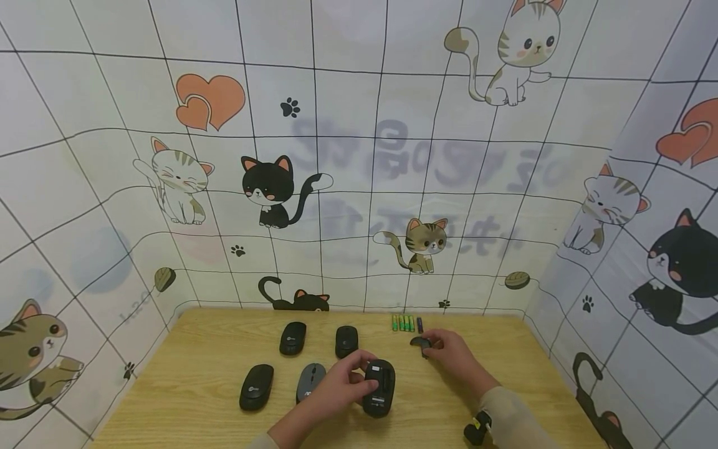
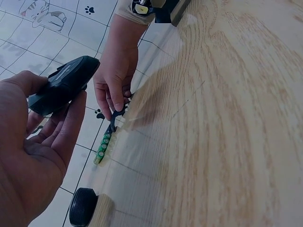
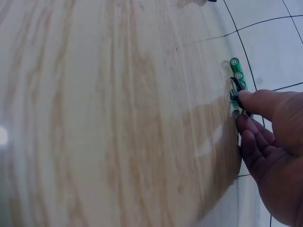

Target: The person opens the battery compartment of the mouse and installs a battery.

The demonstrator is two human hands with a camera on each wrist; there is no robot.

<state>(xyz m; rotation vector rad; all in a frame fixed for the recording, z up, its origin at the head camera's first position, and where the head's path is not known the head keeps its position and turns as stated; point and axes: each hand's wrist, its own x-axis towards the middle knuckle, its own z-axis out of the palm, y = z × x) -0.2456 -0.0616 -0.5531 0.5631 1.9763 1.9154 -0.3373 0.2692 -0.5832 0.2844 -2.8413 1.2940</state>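
Shows black on the upturned mouse (image 1: 382, 389) and small piece (image 1: 417, 342), grey on another mouse (image 1: 310, 380), green on batteries (image 1: 401, 323), yellowish grain on the table (image 1: 193, 380), black grid on the white sheet (image 1: 348, 262).

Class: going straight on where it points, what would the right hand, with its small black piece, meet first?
Probably the row of batteries, just beyond the small black piece that the right hand pinches; the exact depth is unclear.

Right-hand fingers (image 3: 260, 101) common to all three views
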